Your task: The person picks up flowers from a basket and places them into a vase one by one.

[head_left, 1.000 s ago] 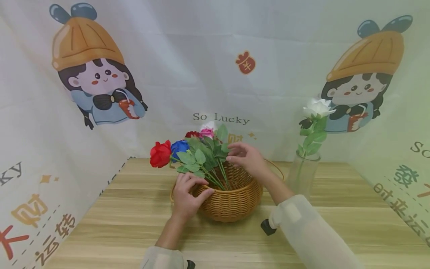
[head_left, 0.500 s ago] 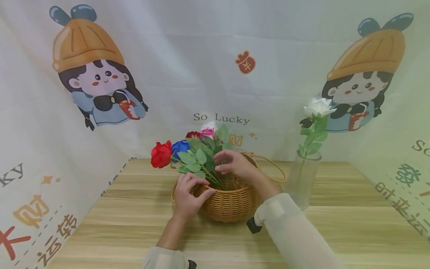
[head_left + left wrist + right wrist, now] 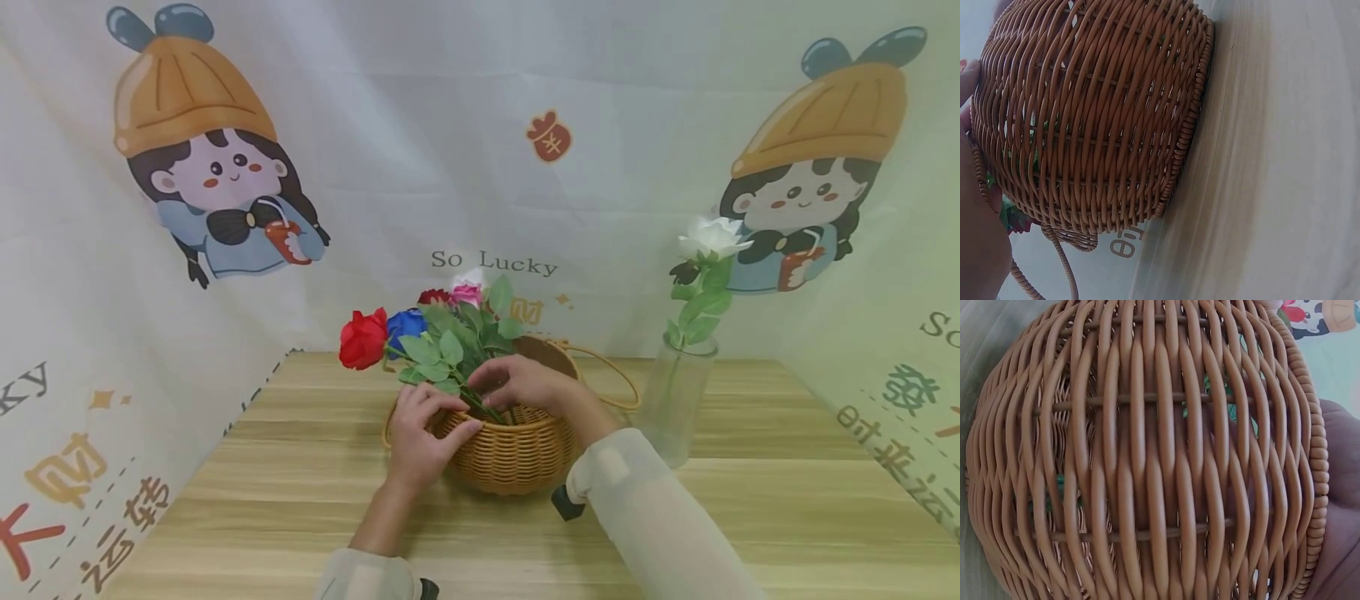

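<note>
In the head view a round wicker basket (image 3: 510, 458) stands mid-table, holding several artificial roses. A red rose (image 3: 363, 339) and a blue rose (image 3: 407, 332) lean out to the left; a pink rose (image 3: 467, 295) and a dark red one (image 3: 434, 297) stand behind. My left hand (image 3: 420, 437) holds the basket's front left rim, thumb outside. My right hand (image 3: 536, 383) reaches over the basket's right side, its bent fingers and thumb right at the green stems (image 3: 480, 402); I cannot tell whether they pinch them. Wickerwork fills most of both wrist views.
A clear glass vase (image 3: 678, 408) with one white rose (image 3: 714, 240) stands right of the basket, near the right forearm. The basket's looped handle (image 3: 611, 375) lies out to its right. A printed cloth backdrop (image 3: 375, 167) encloses the wooden table (image 3: 247, 500).
My right hand has moved left and down from the leaves to the stems inside the basket. The red and blue roses have shifted slightly right. My left hand has stayed at the rim.
</note>
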Demonstrator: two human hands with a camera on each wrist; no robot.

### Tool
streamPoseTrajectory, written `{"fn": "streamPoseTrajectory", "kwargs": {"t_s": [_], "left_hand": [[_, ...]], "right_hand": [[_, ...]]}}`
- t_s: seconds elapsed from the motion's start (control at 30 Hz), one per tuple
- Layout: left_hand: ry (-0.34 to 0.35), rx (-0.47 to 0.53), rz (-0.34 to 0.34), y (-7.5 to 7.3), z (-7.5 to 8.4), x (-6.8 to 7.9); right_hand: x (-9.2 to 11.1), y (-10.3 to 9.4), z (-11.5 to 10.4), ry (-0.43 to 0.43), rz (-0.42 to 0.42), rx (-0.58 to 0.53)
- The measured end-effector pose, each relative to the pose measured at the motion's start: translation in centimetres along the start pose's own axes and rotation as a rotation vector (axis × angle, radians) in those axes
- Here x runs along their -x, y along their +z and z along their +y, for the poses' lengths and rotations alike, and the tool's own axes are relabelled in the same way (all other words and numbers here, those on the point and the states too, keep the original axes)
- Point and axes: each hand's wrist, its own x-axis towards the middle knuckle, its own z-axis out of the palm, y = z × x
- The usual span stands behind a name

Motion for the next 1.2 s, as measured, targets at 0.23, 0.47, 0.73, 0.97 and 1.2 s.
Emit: {"fn": "streamPoseTrajectory", "kwargs": {"t_s": [0.23, 0.47, 0.73, 0.97, 1.2], "left_hand": [[0.003, -0.003, 0.0, 0.0, -0.03, 0.04], [-0.025, -0.004, -0.005, -0.01, 0.28, -0.04], [-0.032, -0.004, -0.003, 0.0, 0.22, 0.01], [0.014, -0.002, 0.016, 0.16, -0.12, -0.06], [0.02, 0.002, 0.019, 0.16, -0.11, -0.05]], "right_hand": [[0.0, 0.02, -0.06, 0.006, -0.035, 0.047], [0.04, -0.07, 0.05, -0.01, 0.026, 0.051], [0.18, 0.01, -0.04, -0.028, 0.123, 0.029], [0.41, 0.13, -0.2, -0.013, 0.242, -0.057], [0.23, 0.15, 0.09, 0.013, 0.349, -0.143]]}}
